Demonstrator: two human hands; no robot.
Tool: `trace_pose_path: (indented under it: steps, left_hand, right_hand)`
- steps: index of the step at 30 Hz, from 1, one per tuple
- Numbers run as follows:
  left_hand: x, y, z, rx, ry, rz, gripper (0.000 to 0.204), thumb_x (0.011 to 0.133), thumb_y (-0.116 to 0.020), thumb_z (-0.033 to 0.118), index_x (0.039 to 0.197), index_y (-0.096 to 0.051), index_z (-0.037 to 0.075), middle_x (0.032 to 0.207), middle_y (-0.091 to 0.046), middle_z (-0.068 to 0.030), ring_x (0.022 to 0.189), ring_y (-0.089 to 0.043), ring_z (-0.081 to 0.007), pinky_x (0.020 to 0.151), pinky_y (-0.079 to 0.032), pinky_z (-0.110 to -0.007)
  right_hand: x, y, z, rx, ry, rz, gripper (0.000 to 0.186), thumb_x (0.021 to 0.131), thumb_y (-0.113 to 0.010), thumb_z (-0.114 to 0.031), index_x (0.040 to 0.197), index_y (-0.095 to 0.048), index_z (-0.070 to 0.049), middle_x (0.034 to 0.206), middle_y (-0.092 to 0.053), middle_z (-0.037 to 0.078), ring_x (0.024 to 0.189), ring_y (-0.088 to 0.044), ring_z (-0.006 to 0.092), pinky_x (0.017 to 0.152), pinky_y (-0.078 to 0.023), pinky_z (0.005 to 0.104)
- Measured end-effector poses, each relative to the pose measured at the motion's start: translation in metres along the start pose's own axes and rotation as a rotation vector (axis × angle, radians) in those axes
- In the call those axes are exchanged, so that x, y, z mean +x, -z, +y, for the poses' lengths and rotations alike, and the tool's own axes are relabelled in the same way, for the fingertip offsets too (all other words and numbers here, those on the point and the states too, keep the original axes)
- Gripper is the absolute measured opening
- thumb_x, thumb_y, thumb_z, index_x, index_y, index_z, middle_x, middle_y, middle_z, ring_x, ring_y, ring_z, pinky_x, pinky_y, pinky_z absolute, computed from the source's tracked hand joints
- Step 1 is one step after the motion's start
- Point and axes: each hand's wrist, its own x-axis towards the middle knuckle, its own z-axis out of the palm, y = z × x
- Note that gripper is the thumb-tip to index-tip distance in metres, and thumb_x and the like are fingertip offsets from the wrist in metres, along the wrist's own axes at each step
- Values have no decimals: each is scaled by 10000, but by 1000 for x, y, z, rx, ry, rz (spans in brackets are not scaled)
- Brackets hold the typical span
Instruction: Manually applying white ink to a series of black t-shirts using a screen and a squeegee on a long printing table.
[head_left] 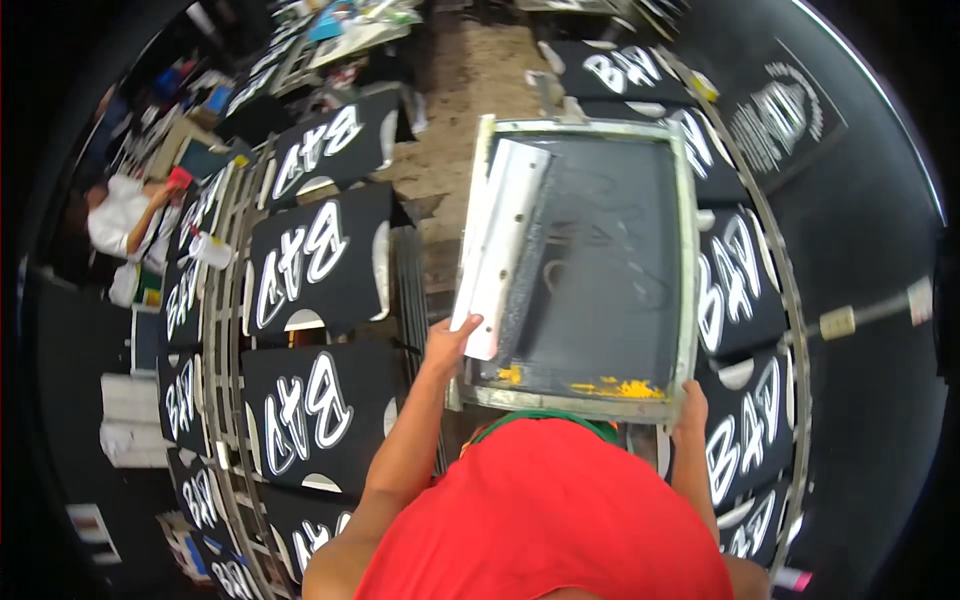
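A screen printing frame (686, 240), pale-edged with dark grey mesh, is held out in front of my body between both hands. Inside its left side lies a long squeegee (505, 225) with a whitish, bolted holder, tilted along the frame. My left hand (448, 345) is closed at the frame's left edge, its thumb over the squeegee's near end. On the near right corner, my right hand (692, 408) grips the frame's side; its fingers are partly hidden. Yellow patches (632, 388) mark the mesh along the near edge.
Black shirts (320, 255) with white lettering lie on boards in rows on both sides. Metal rails (790, 330) run along them. A dirty walkway (485, 75) leads ahead between the rows. Far left, a person in white (130, 220) stands near a white bottle (211, 250).
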Motion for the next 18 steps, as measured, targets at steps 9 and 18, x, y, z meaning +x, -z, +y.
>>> trace_pose_path:
  steps: [9,18]
  left_hand:
    - [180,-27,70,-130,-60,13,455,850,-840,307,1098,-722,-56,934,-733,-70,798,-661,-110,712,-508,-268]
    - [353,-9,205,-146,-124,202,482,824,-852,377,1044,-741,-37,846,-710,-48,722,-615,-101,641,-473,-265]
  right_hand:
    - [152,-161,-108,-21,76,-140,272,887,-553,-267,1006,-627,-33,949,-621,80,854,-618,231,783,-504,380]
    - [330,-394,-254,-82,147,-492,171,905,-542,-219,947,-596,-63,948,-571,36,907,-564,194,875,-467,370]
